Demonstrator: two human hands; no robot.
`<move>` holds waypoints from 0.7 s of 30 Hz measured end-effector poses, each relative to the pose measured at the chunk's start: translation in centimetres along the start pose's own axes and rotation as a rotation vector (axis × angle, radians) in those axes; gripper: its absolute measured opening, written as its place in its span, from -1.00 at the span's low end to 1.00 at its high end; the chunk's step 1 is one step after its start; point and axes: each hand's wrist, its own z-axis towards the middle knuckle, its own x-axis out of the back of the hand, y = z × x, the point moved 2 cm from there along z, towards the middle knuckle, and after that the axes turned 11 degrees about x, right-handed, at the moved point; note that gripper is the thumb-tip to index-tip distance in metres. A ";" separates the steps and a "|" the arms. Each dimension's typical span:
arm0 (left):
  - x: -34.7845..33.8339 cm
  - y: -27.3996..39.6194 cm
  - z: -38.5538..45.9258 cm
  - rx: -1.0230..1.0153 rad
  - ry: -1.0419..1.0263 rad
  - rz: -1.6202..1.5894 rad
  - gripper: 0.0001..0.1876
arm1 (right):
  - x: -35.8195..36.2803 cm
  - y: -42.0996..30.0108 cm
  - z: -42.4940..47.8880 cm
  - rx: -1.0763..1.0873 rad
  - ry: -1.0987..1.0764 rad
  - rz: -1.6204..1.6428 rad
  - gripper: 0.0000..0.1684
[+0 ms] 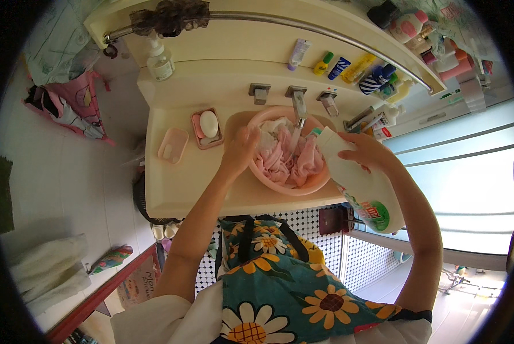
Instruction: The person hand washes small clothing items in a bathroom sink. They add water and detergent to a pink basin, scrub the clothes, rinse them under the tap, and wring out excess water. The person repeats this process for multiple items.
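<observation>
A pink plastic basin (pixel 285 190) sits in the washbasin under the faucet (pixel 299 105). Wet pink and whitish cloth (pixel 278 157) fills it, and a thin stream of water seems to fall onto the cloth. My left hand (pixel 243 146), slightly blurred, is at the basin's left rim beside the cloth; whether its fingers grip the rim is unclear. My right hand (pixel 364 150) holds a large white plastic bottle (pixel 360 185) with a green and red label. The bottle lies tilted, its neck end over the basin's right rim. No pouring liquid can be made out.
Left of the basin are a soap dish (pixel 207 129) with white soap and a pink soap-box lid (pixel 173 146). A pump bottle (pixel 159 62) stands at the back left. Tubes and bottles (pixel 373 79) line the back ledge below a metal rail (pixel 283 19). Cups and tubes (pixel 373 120) crowd the right corner.
</observation>
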 end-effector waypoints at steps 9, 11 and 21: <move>-4.1 3.0 2.6 0.009 -0.076 -0.113 -0.31 | -2.3 0.8 -3.9 0.042 0.235 0.301 -0.29; -4.2 3.5 2.5 0.033 -0.089 -0.081 -0.30 | -2.5 0.5 -3.5 0.001 0.178 0.266 -0.31; -4.9 2.4 0.8 0.028 -0.025 -0.057 -0.31 | -3.3 2.1 1.6 0.018 -0.115 0.051 -0.42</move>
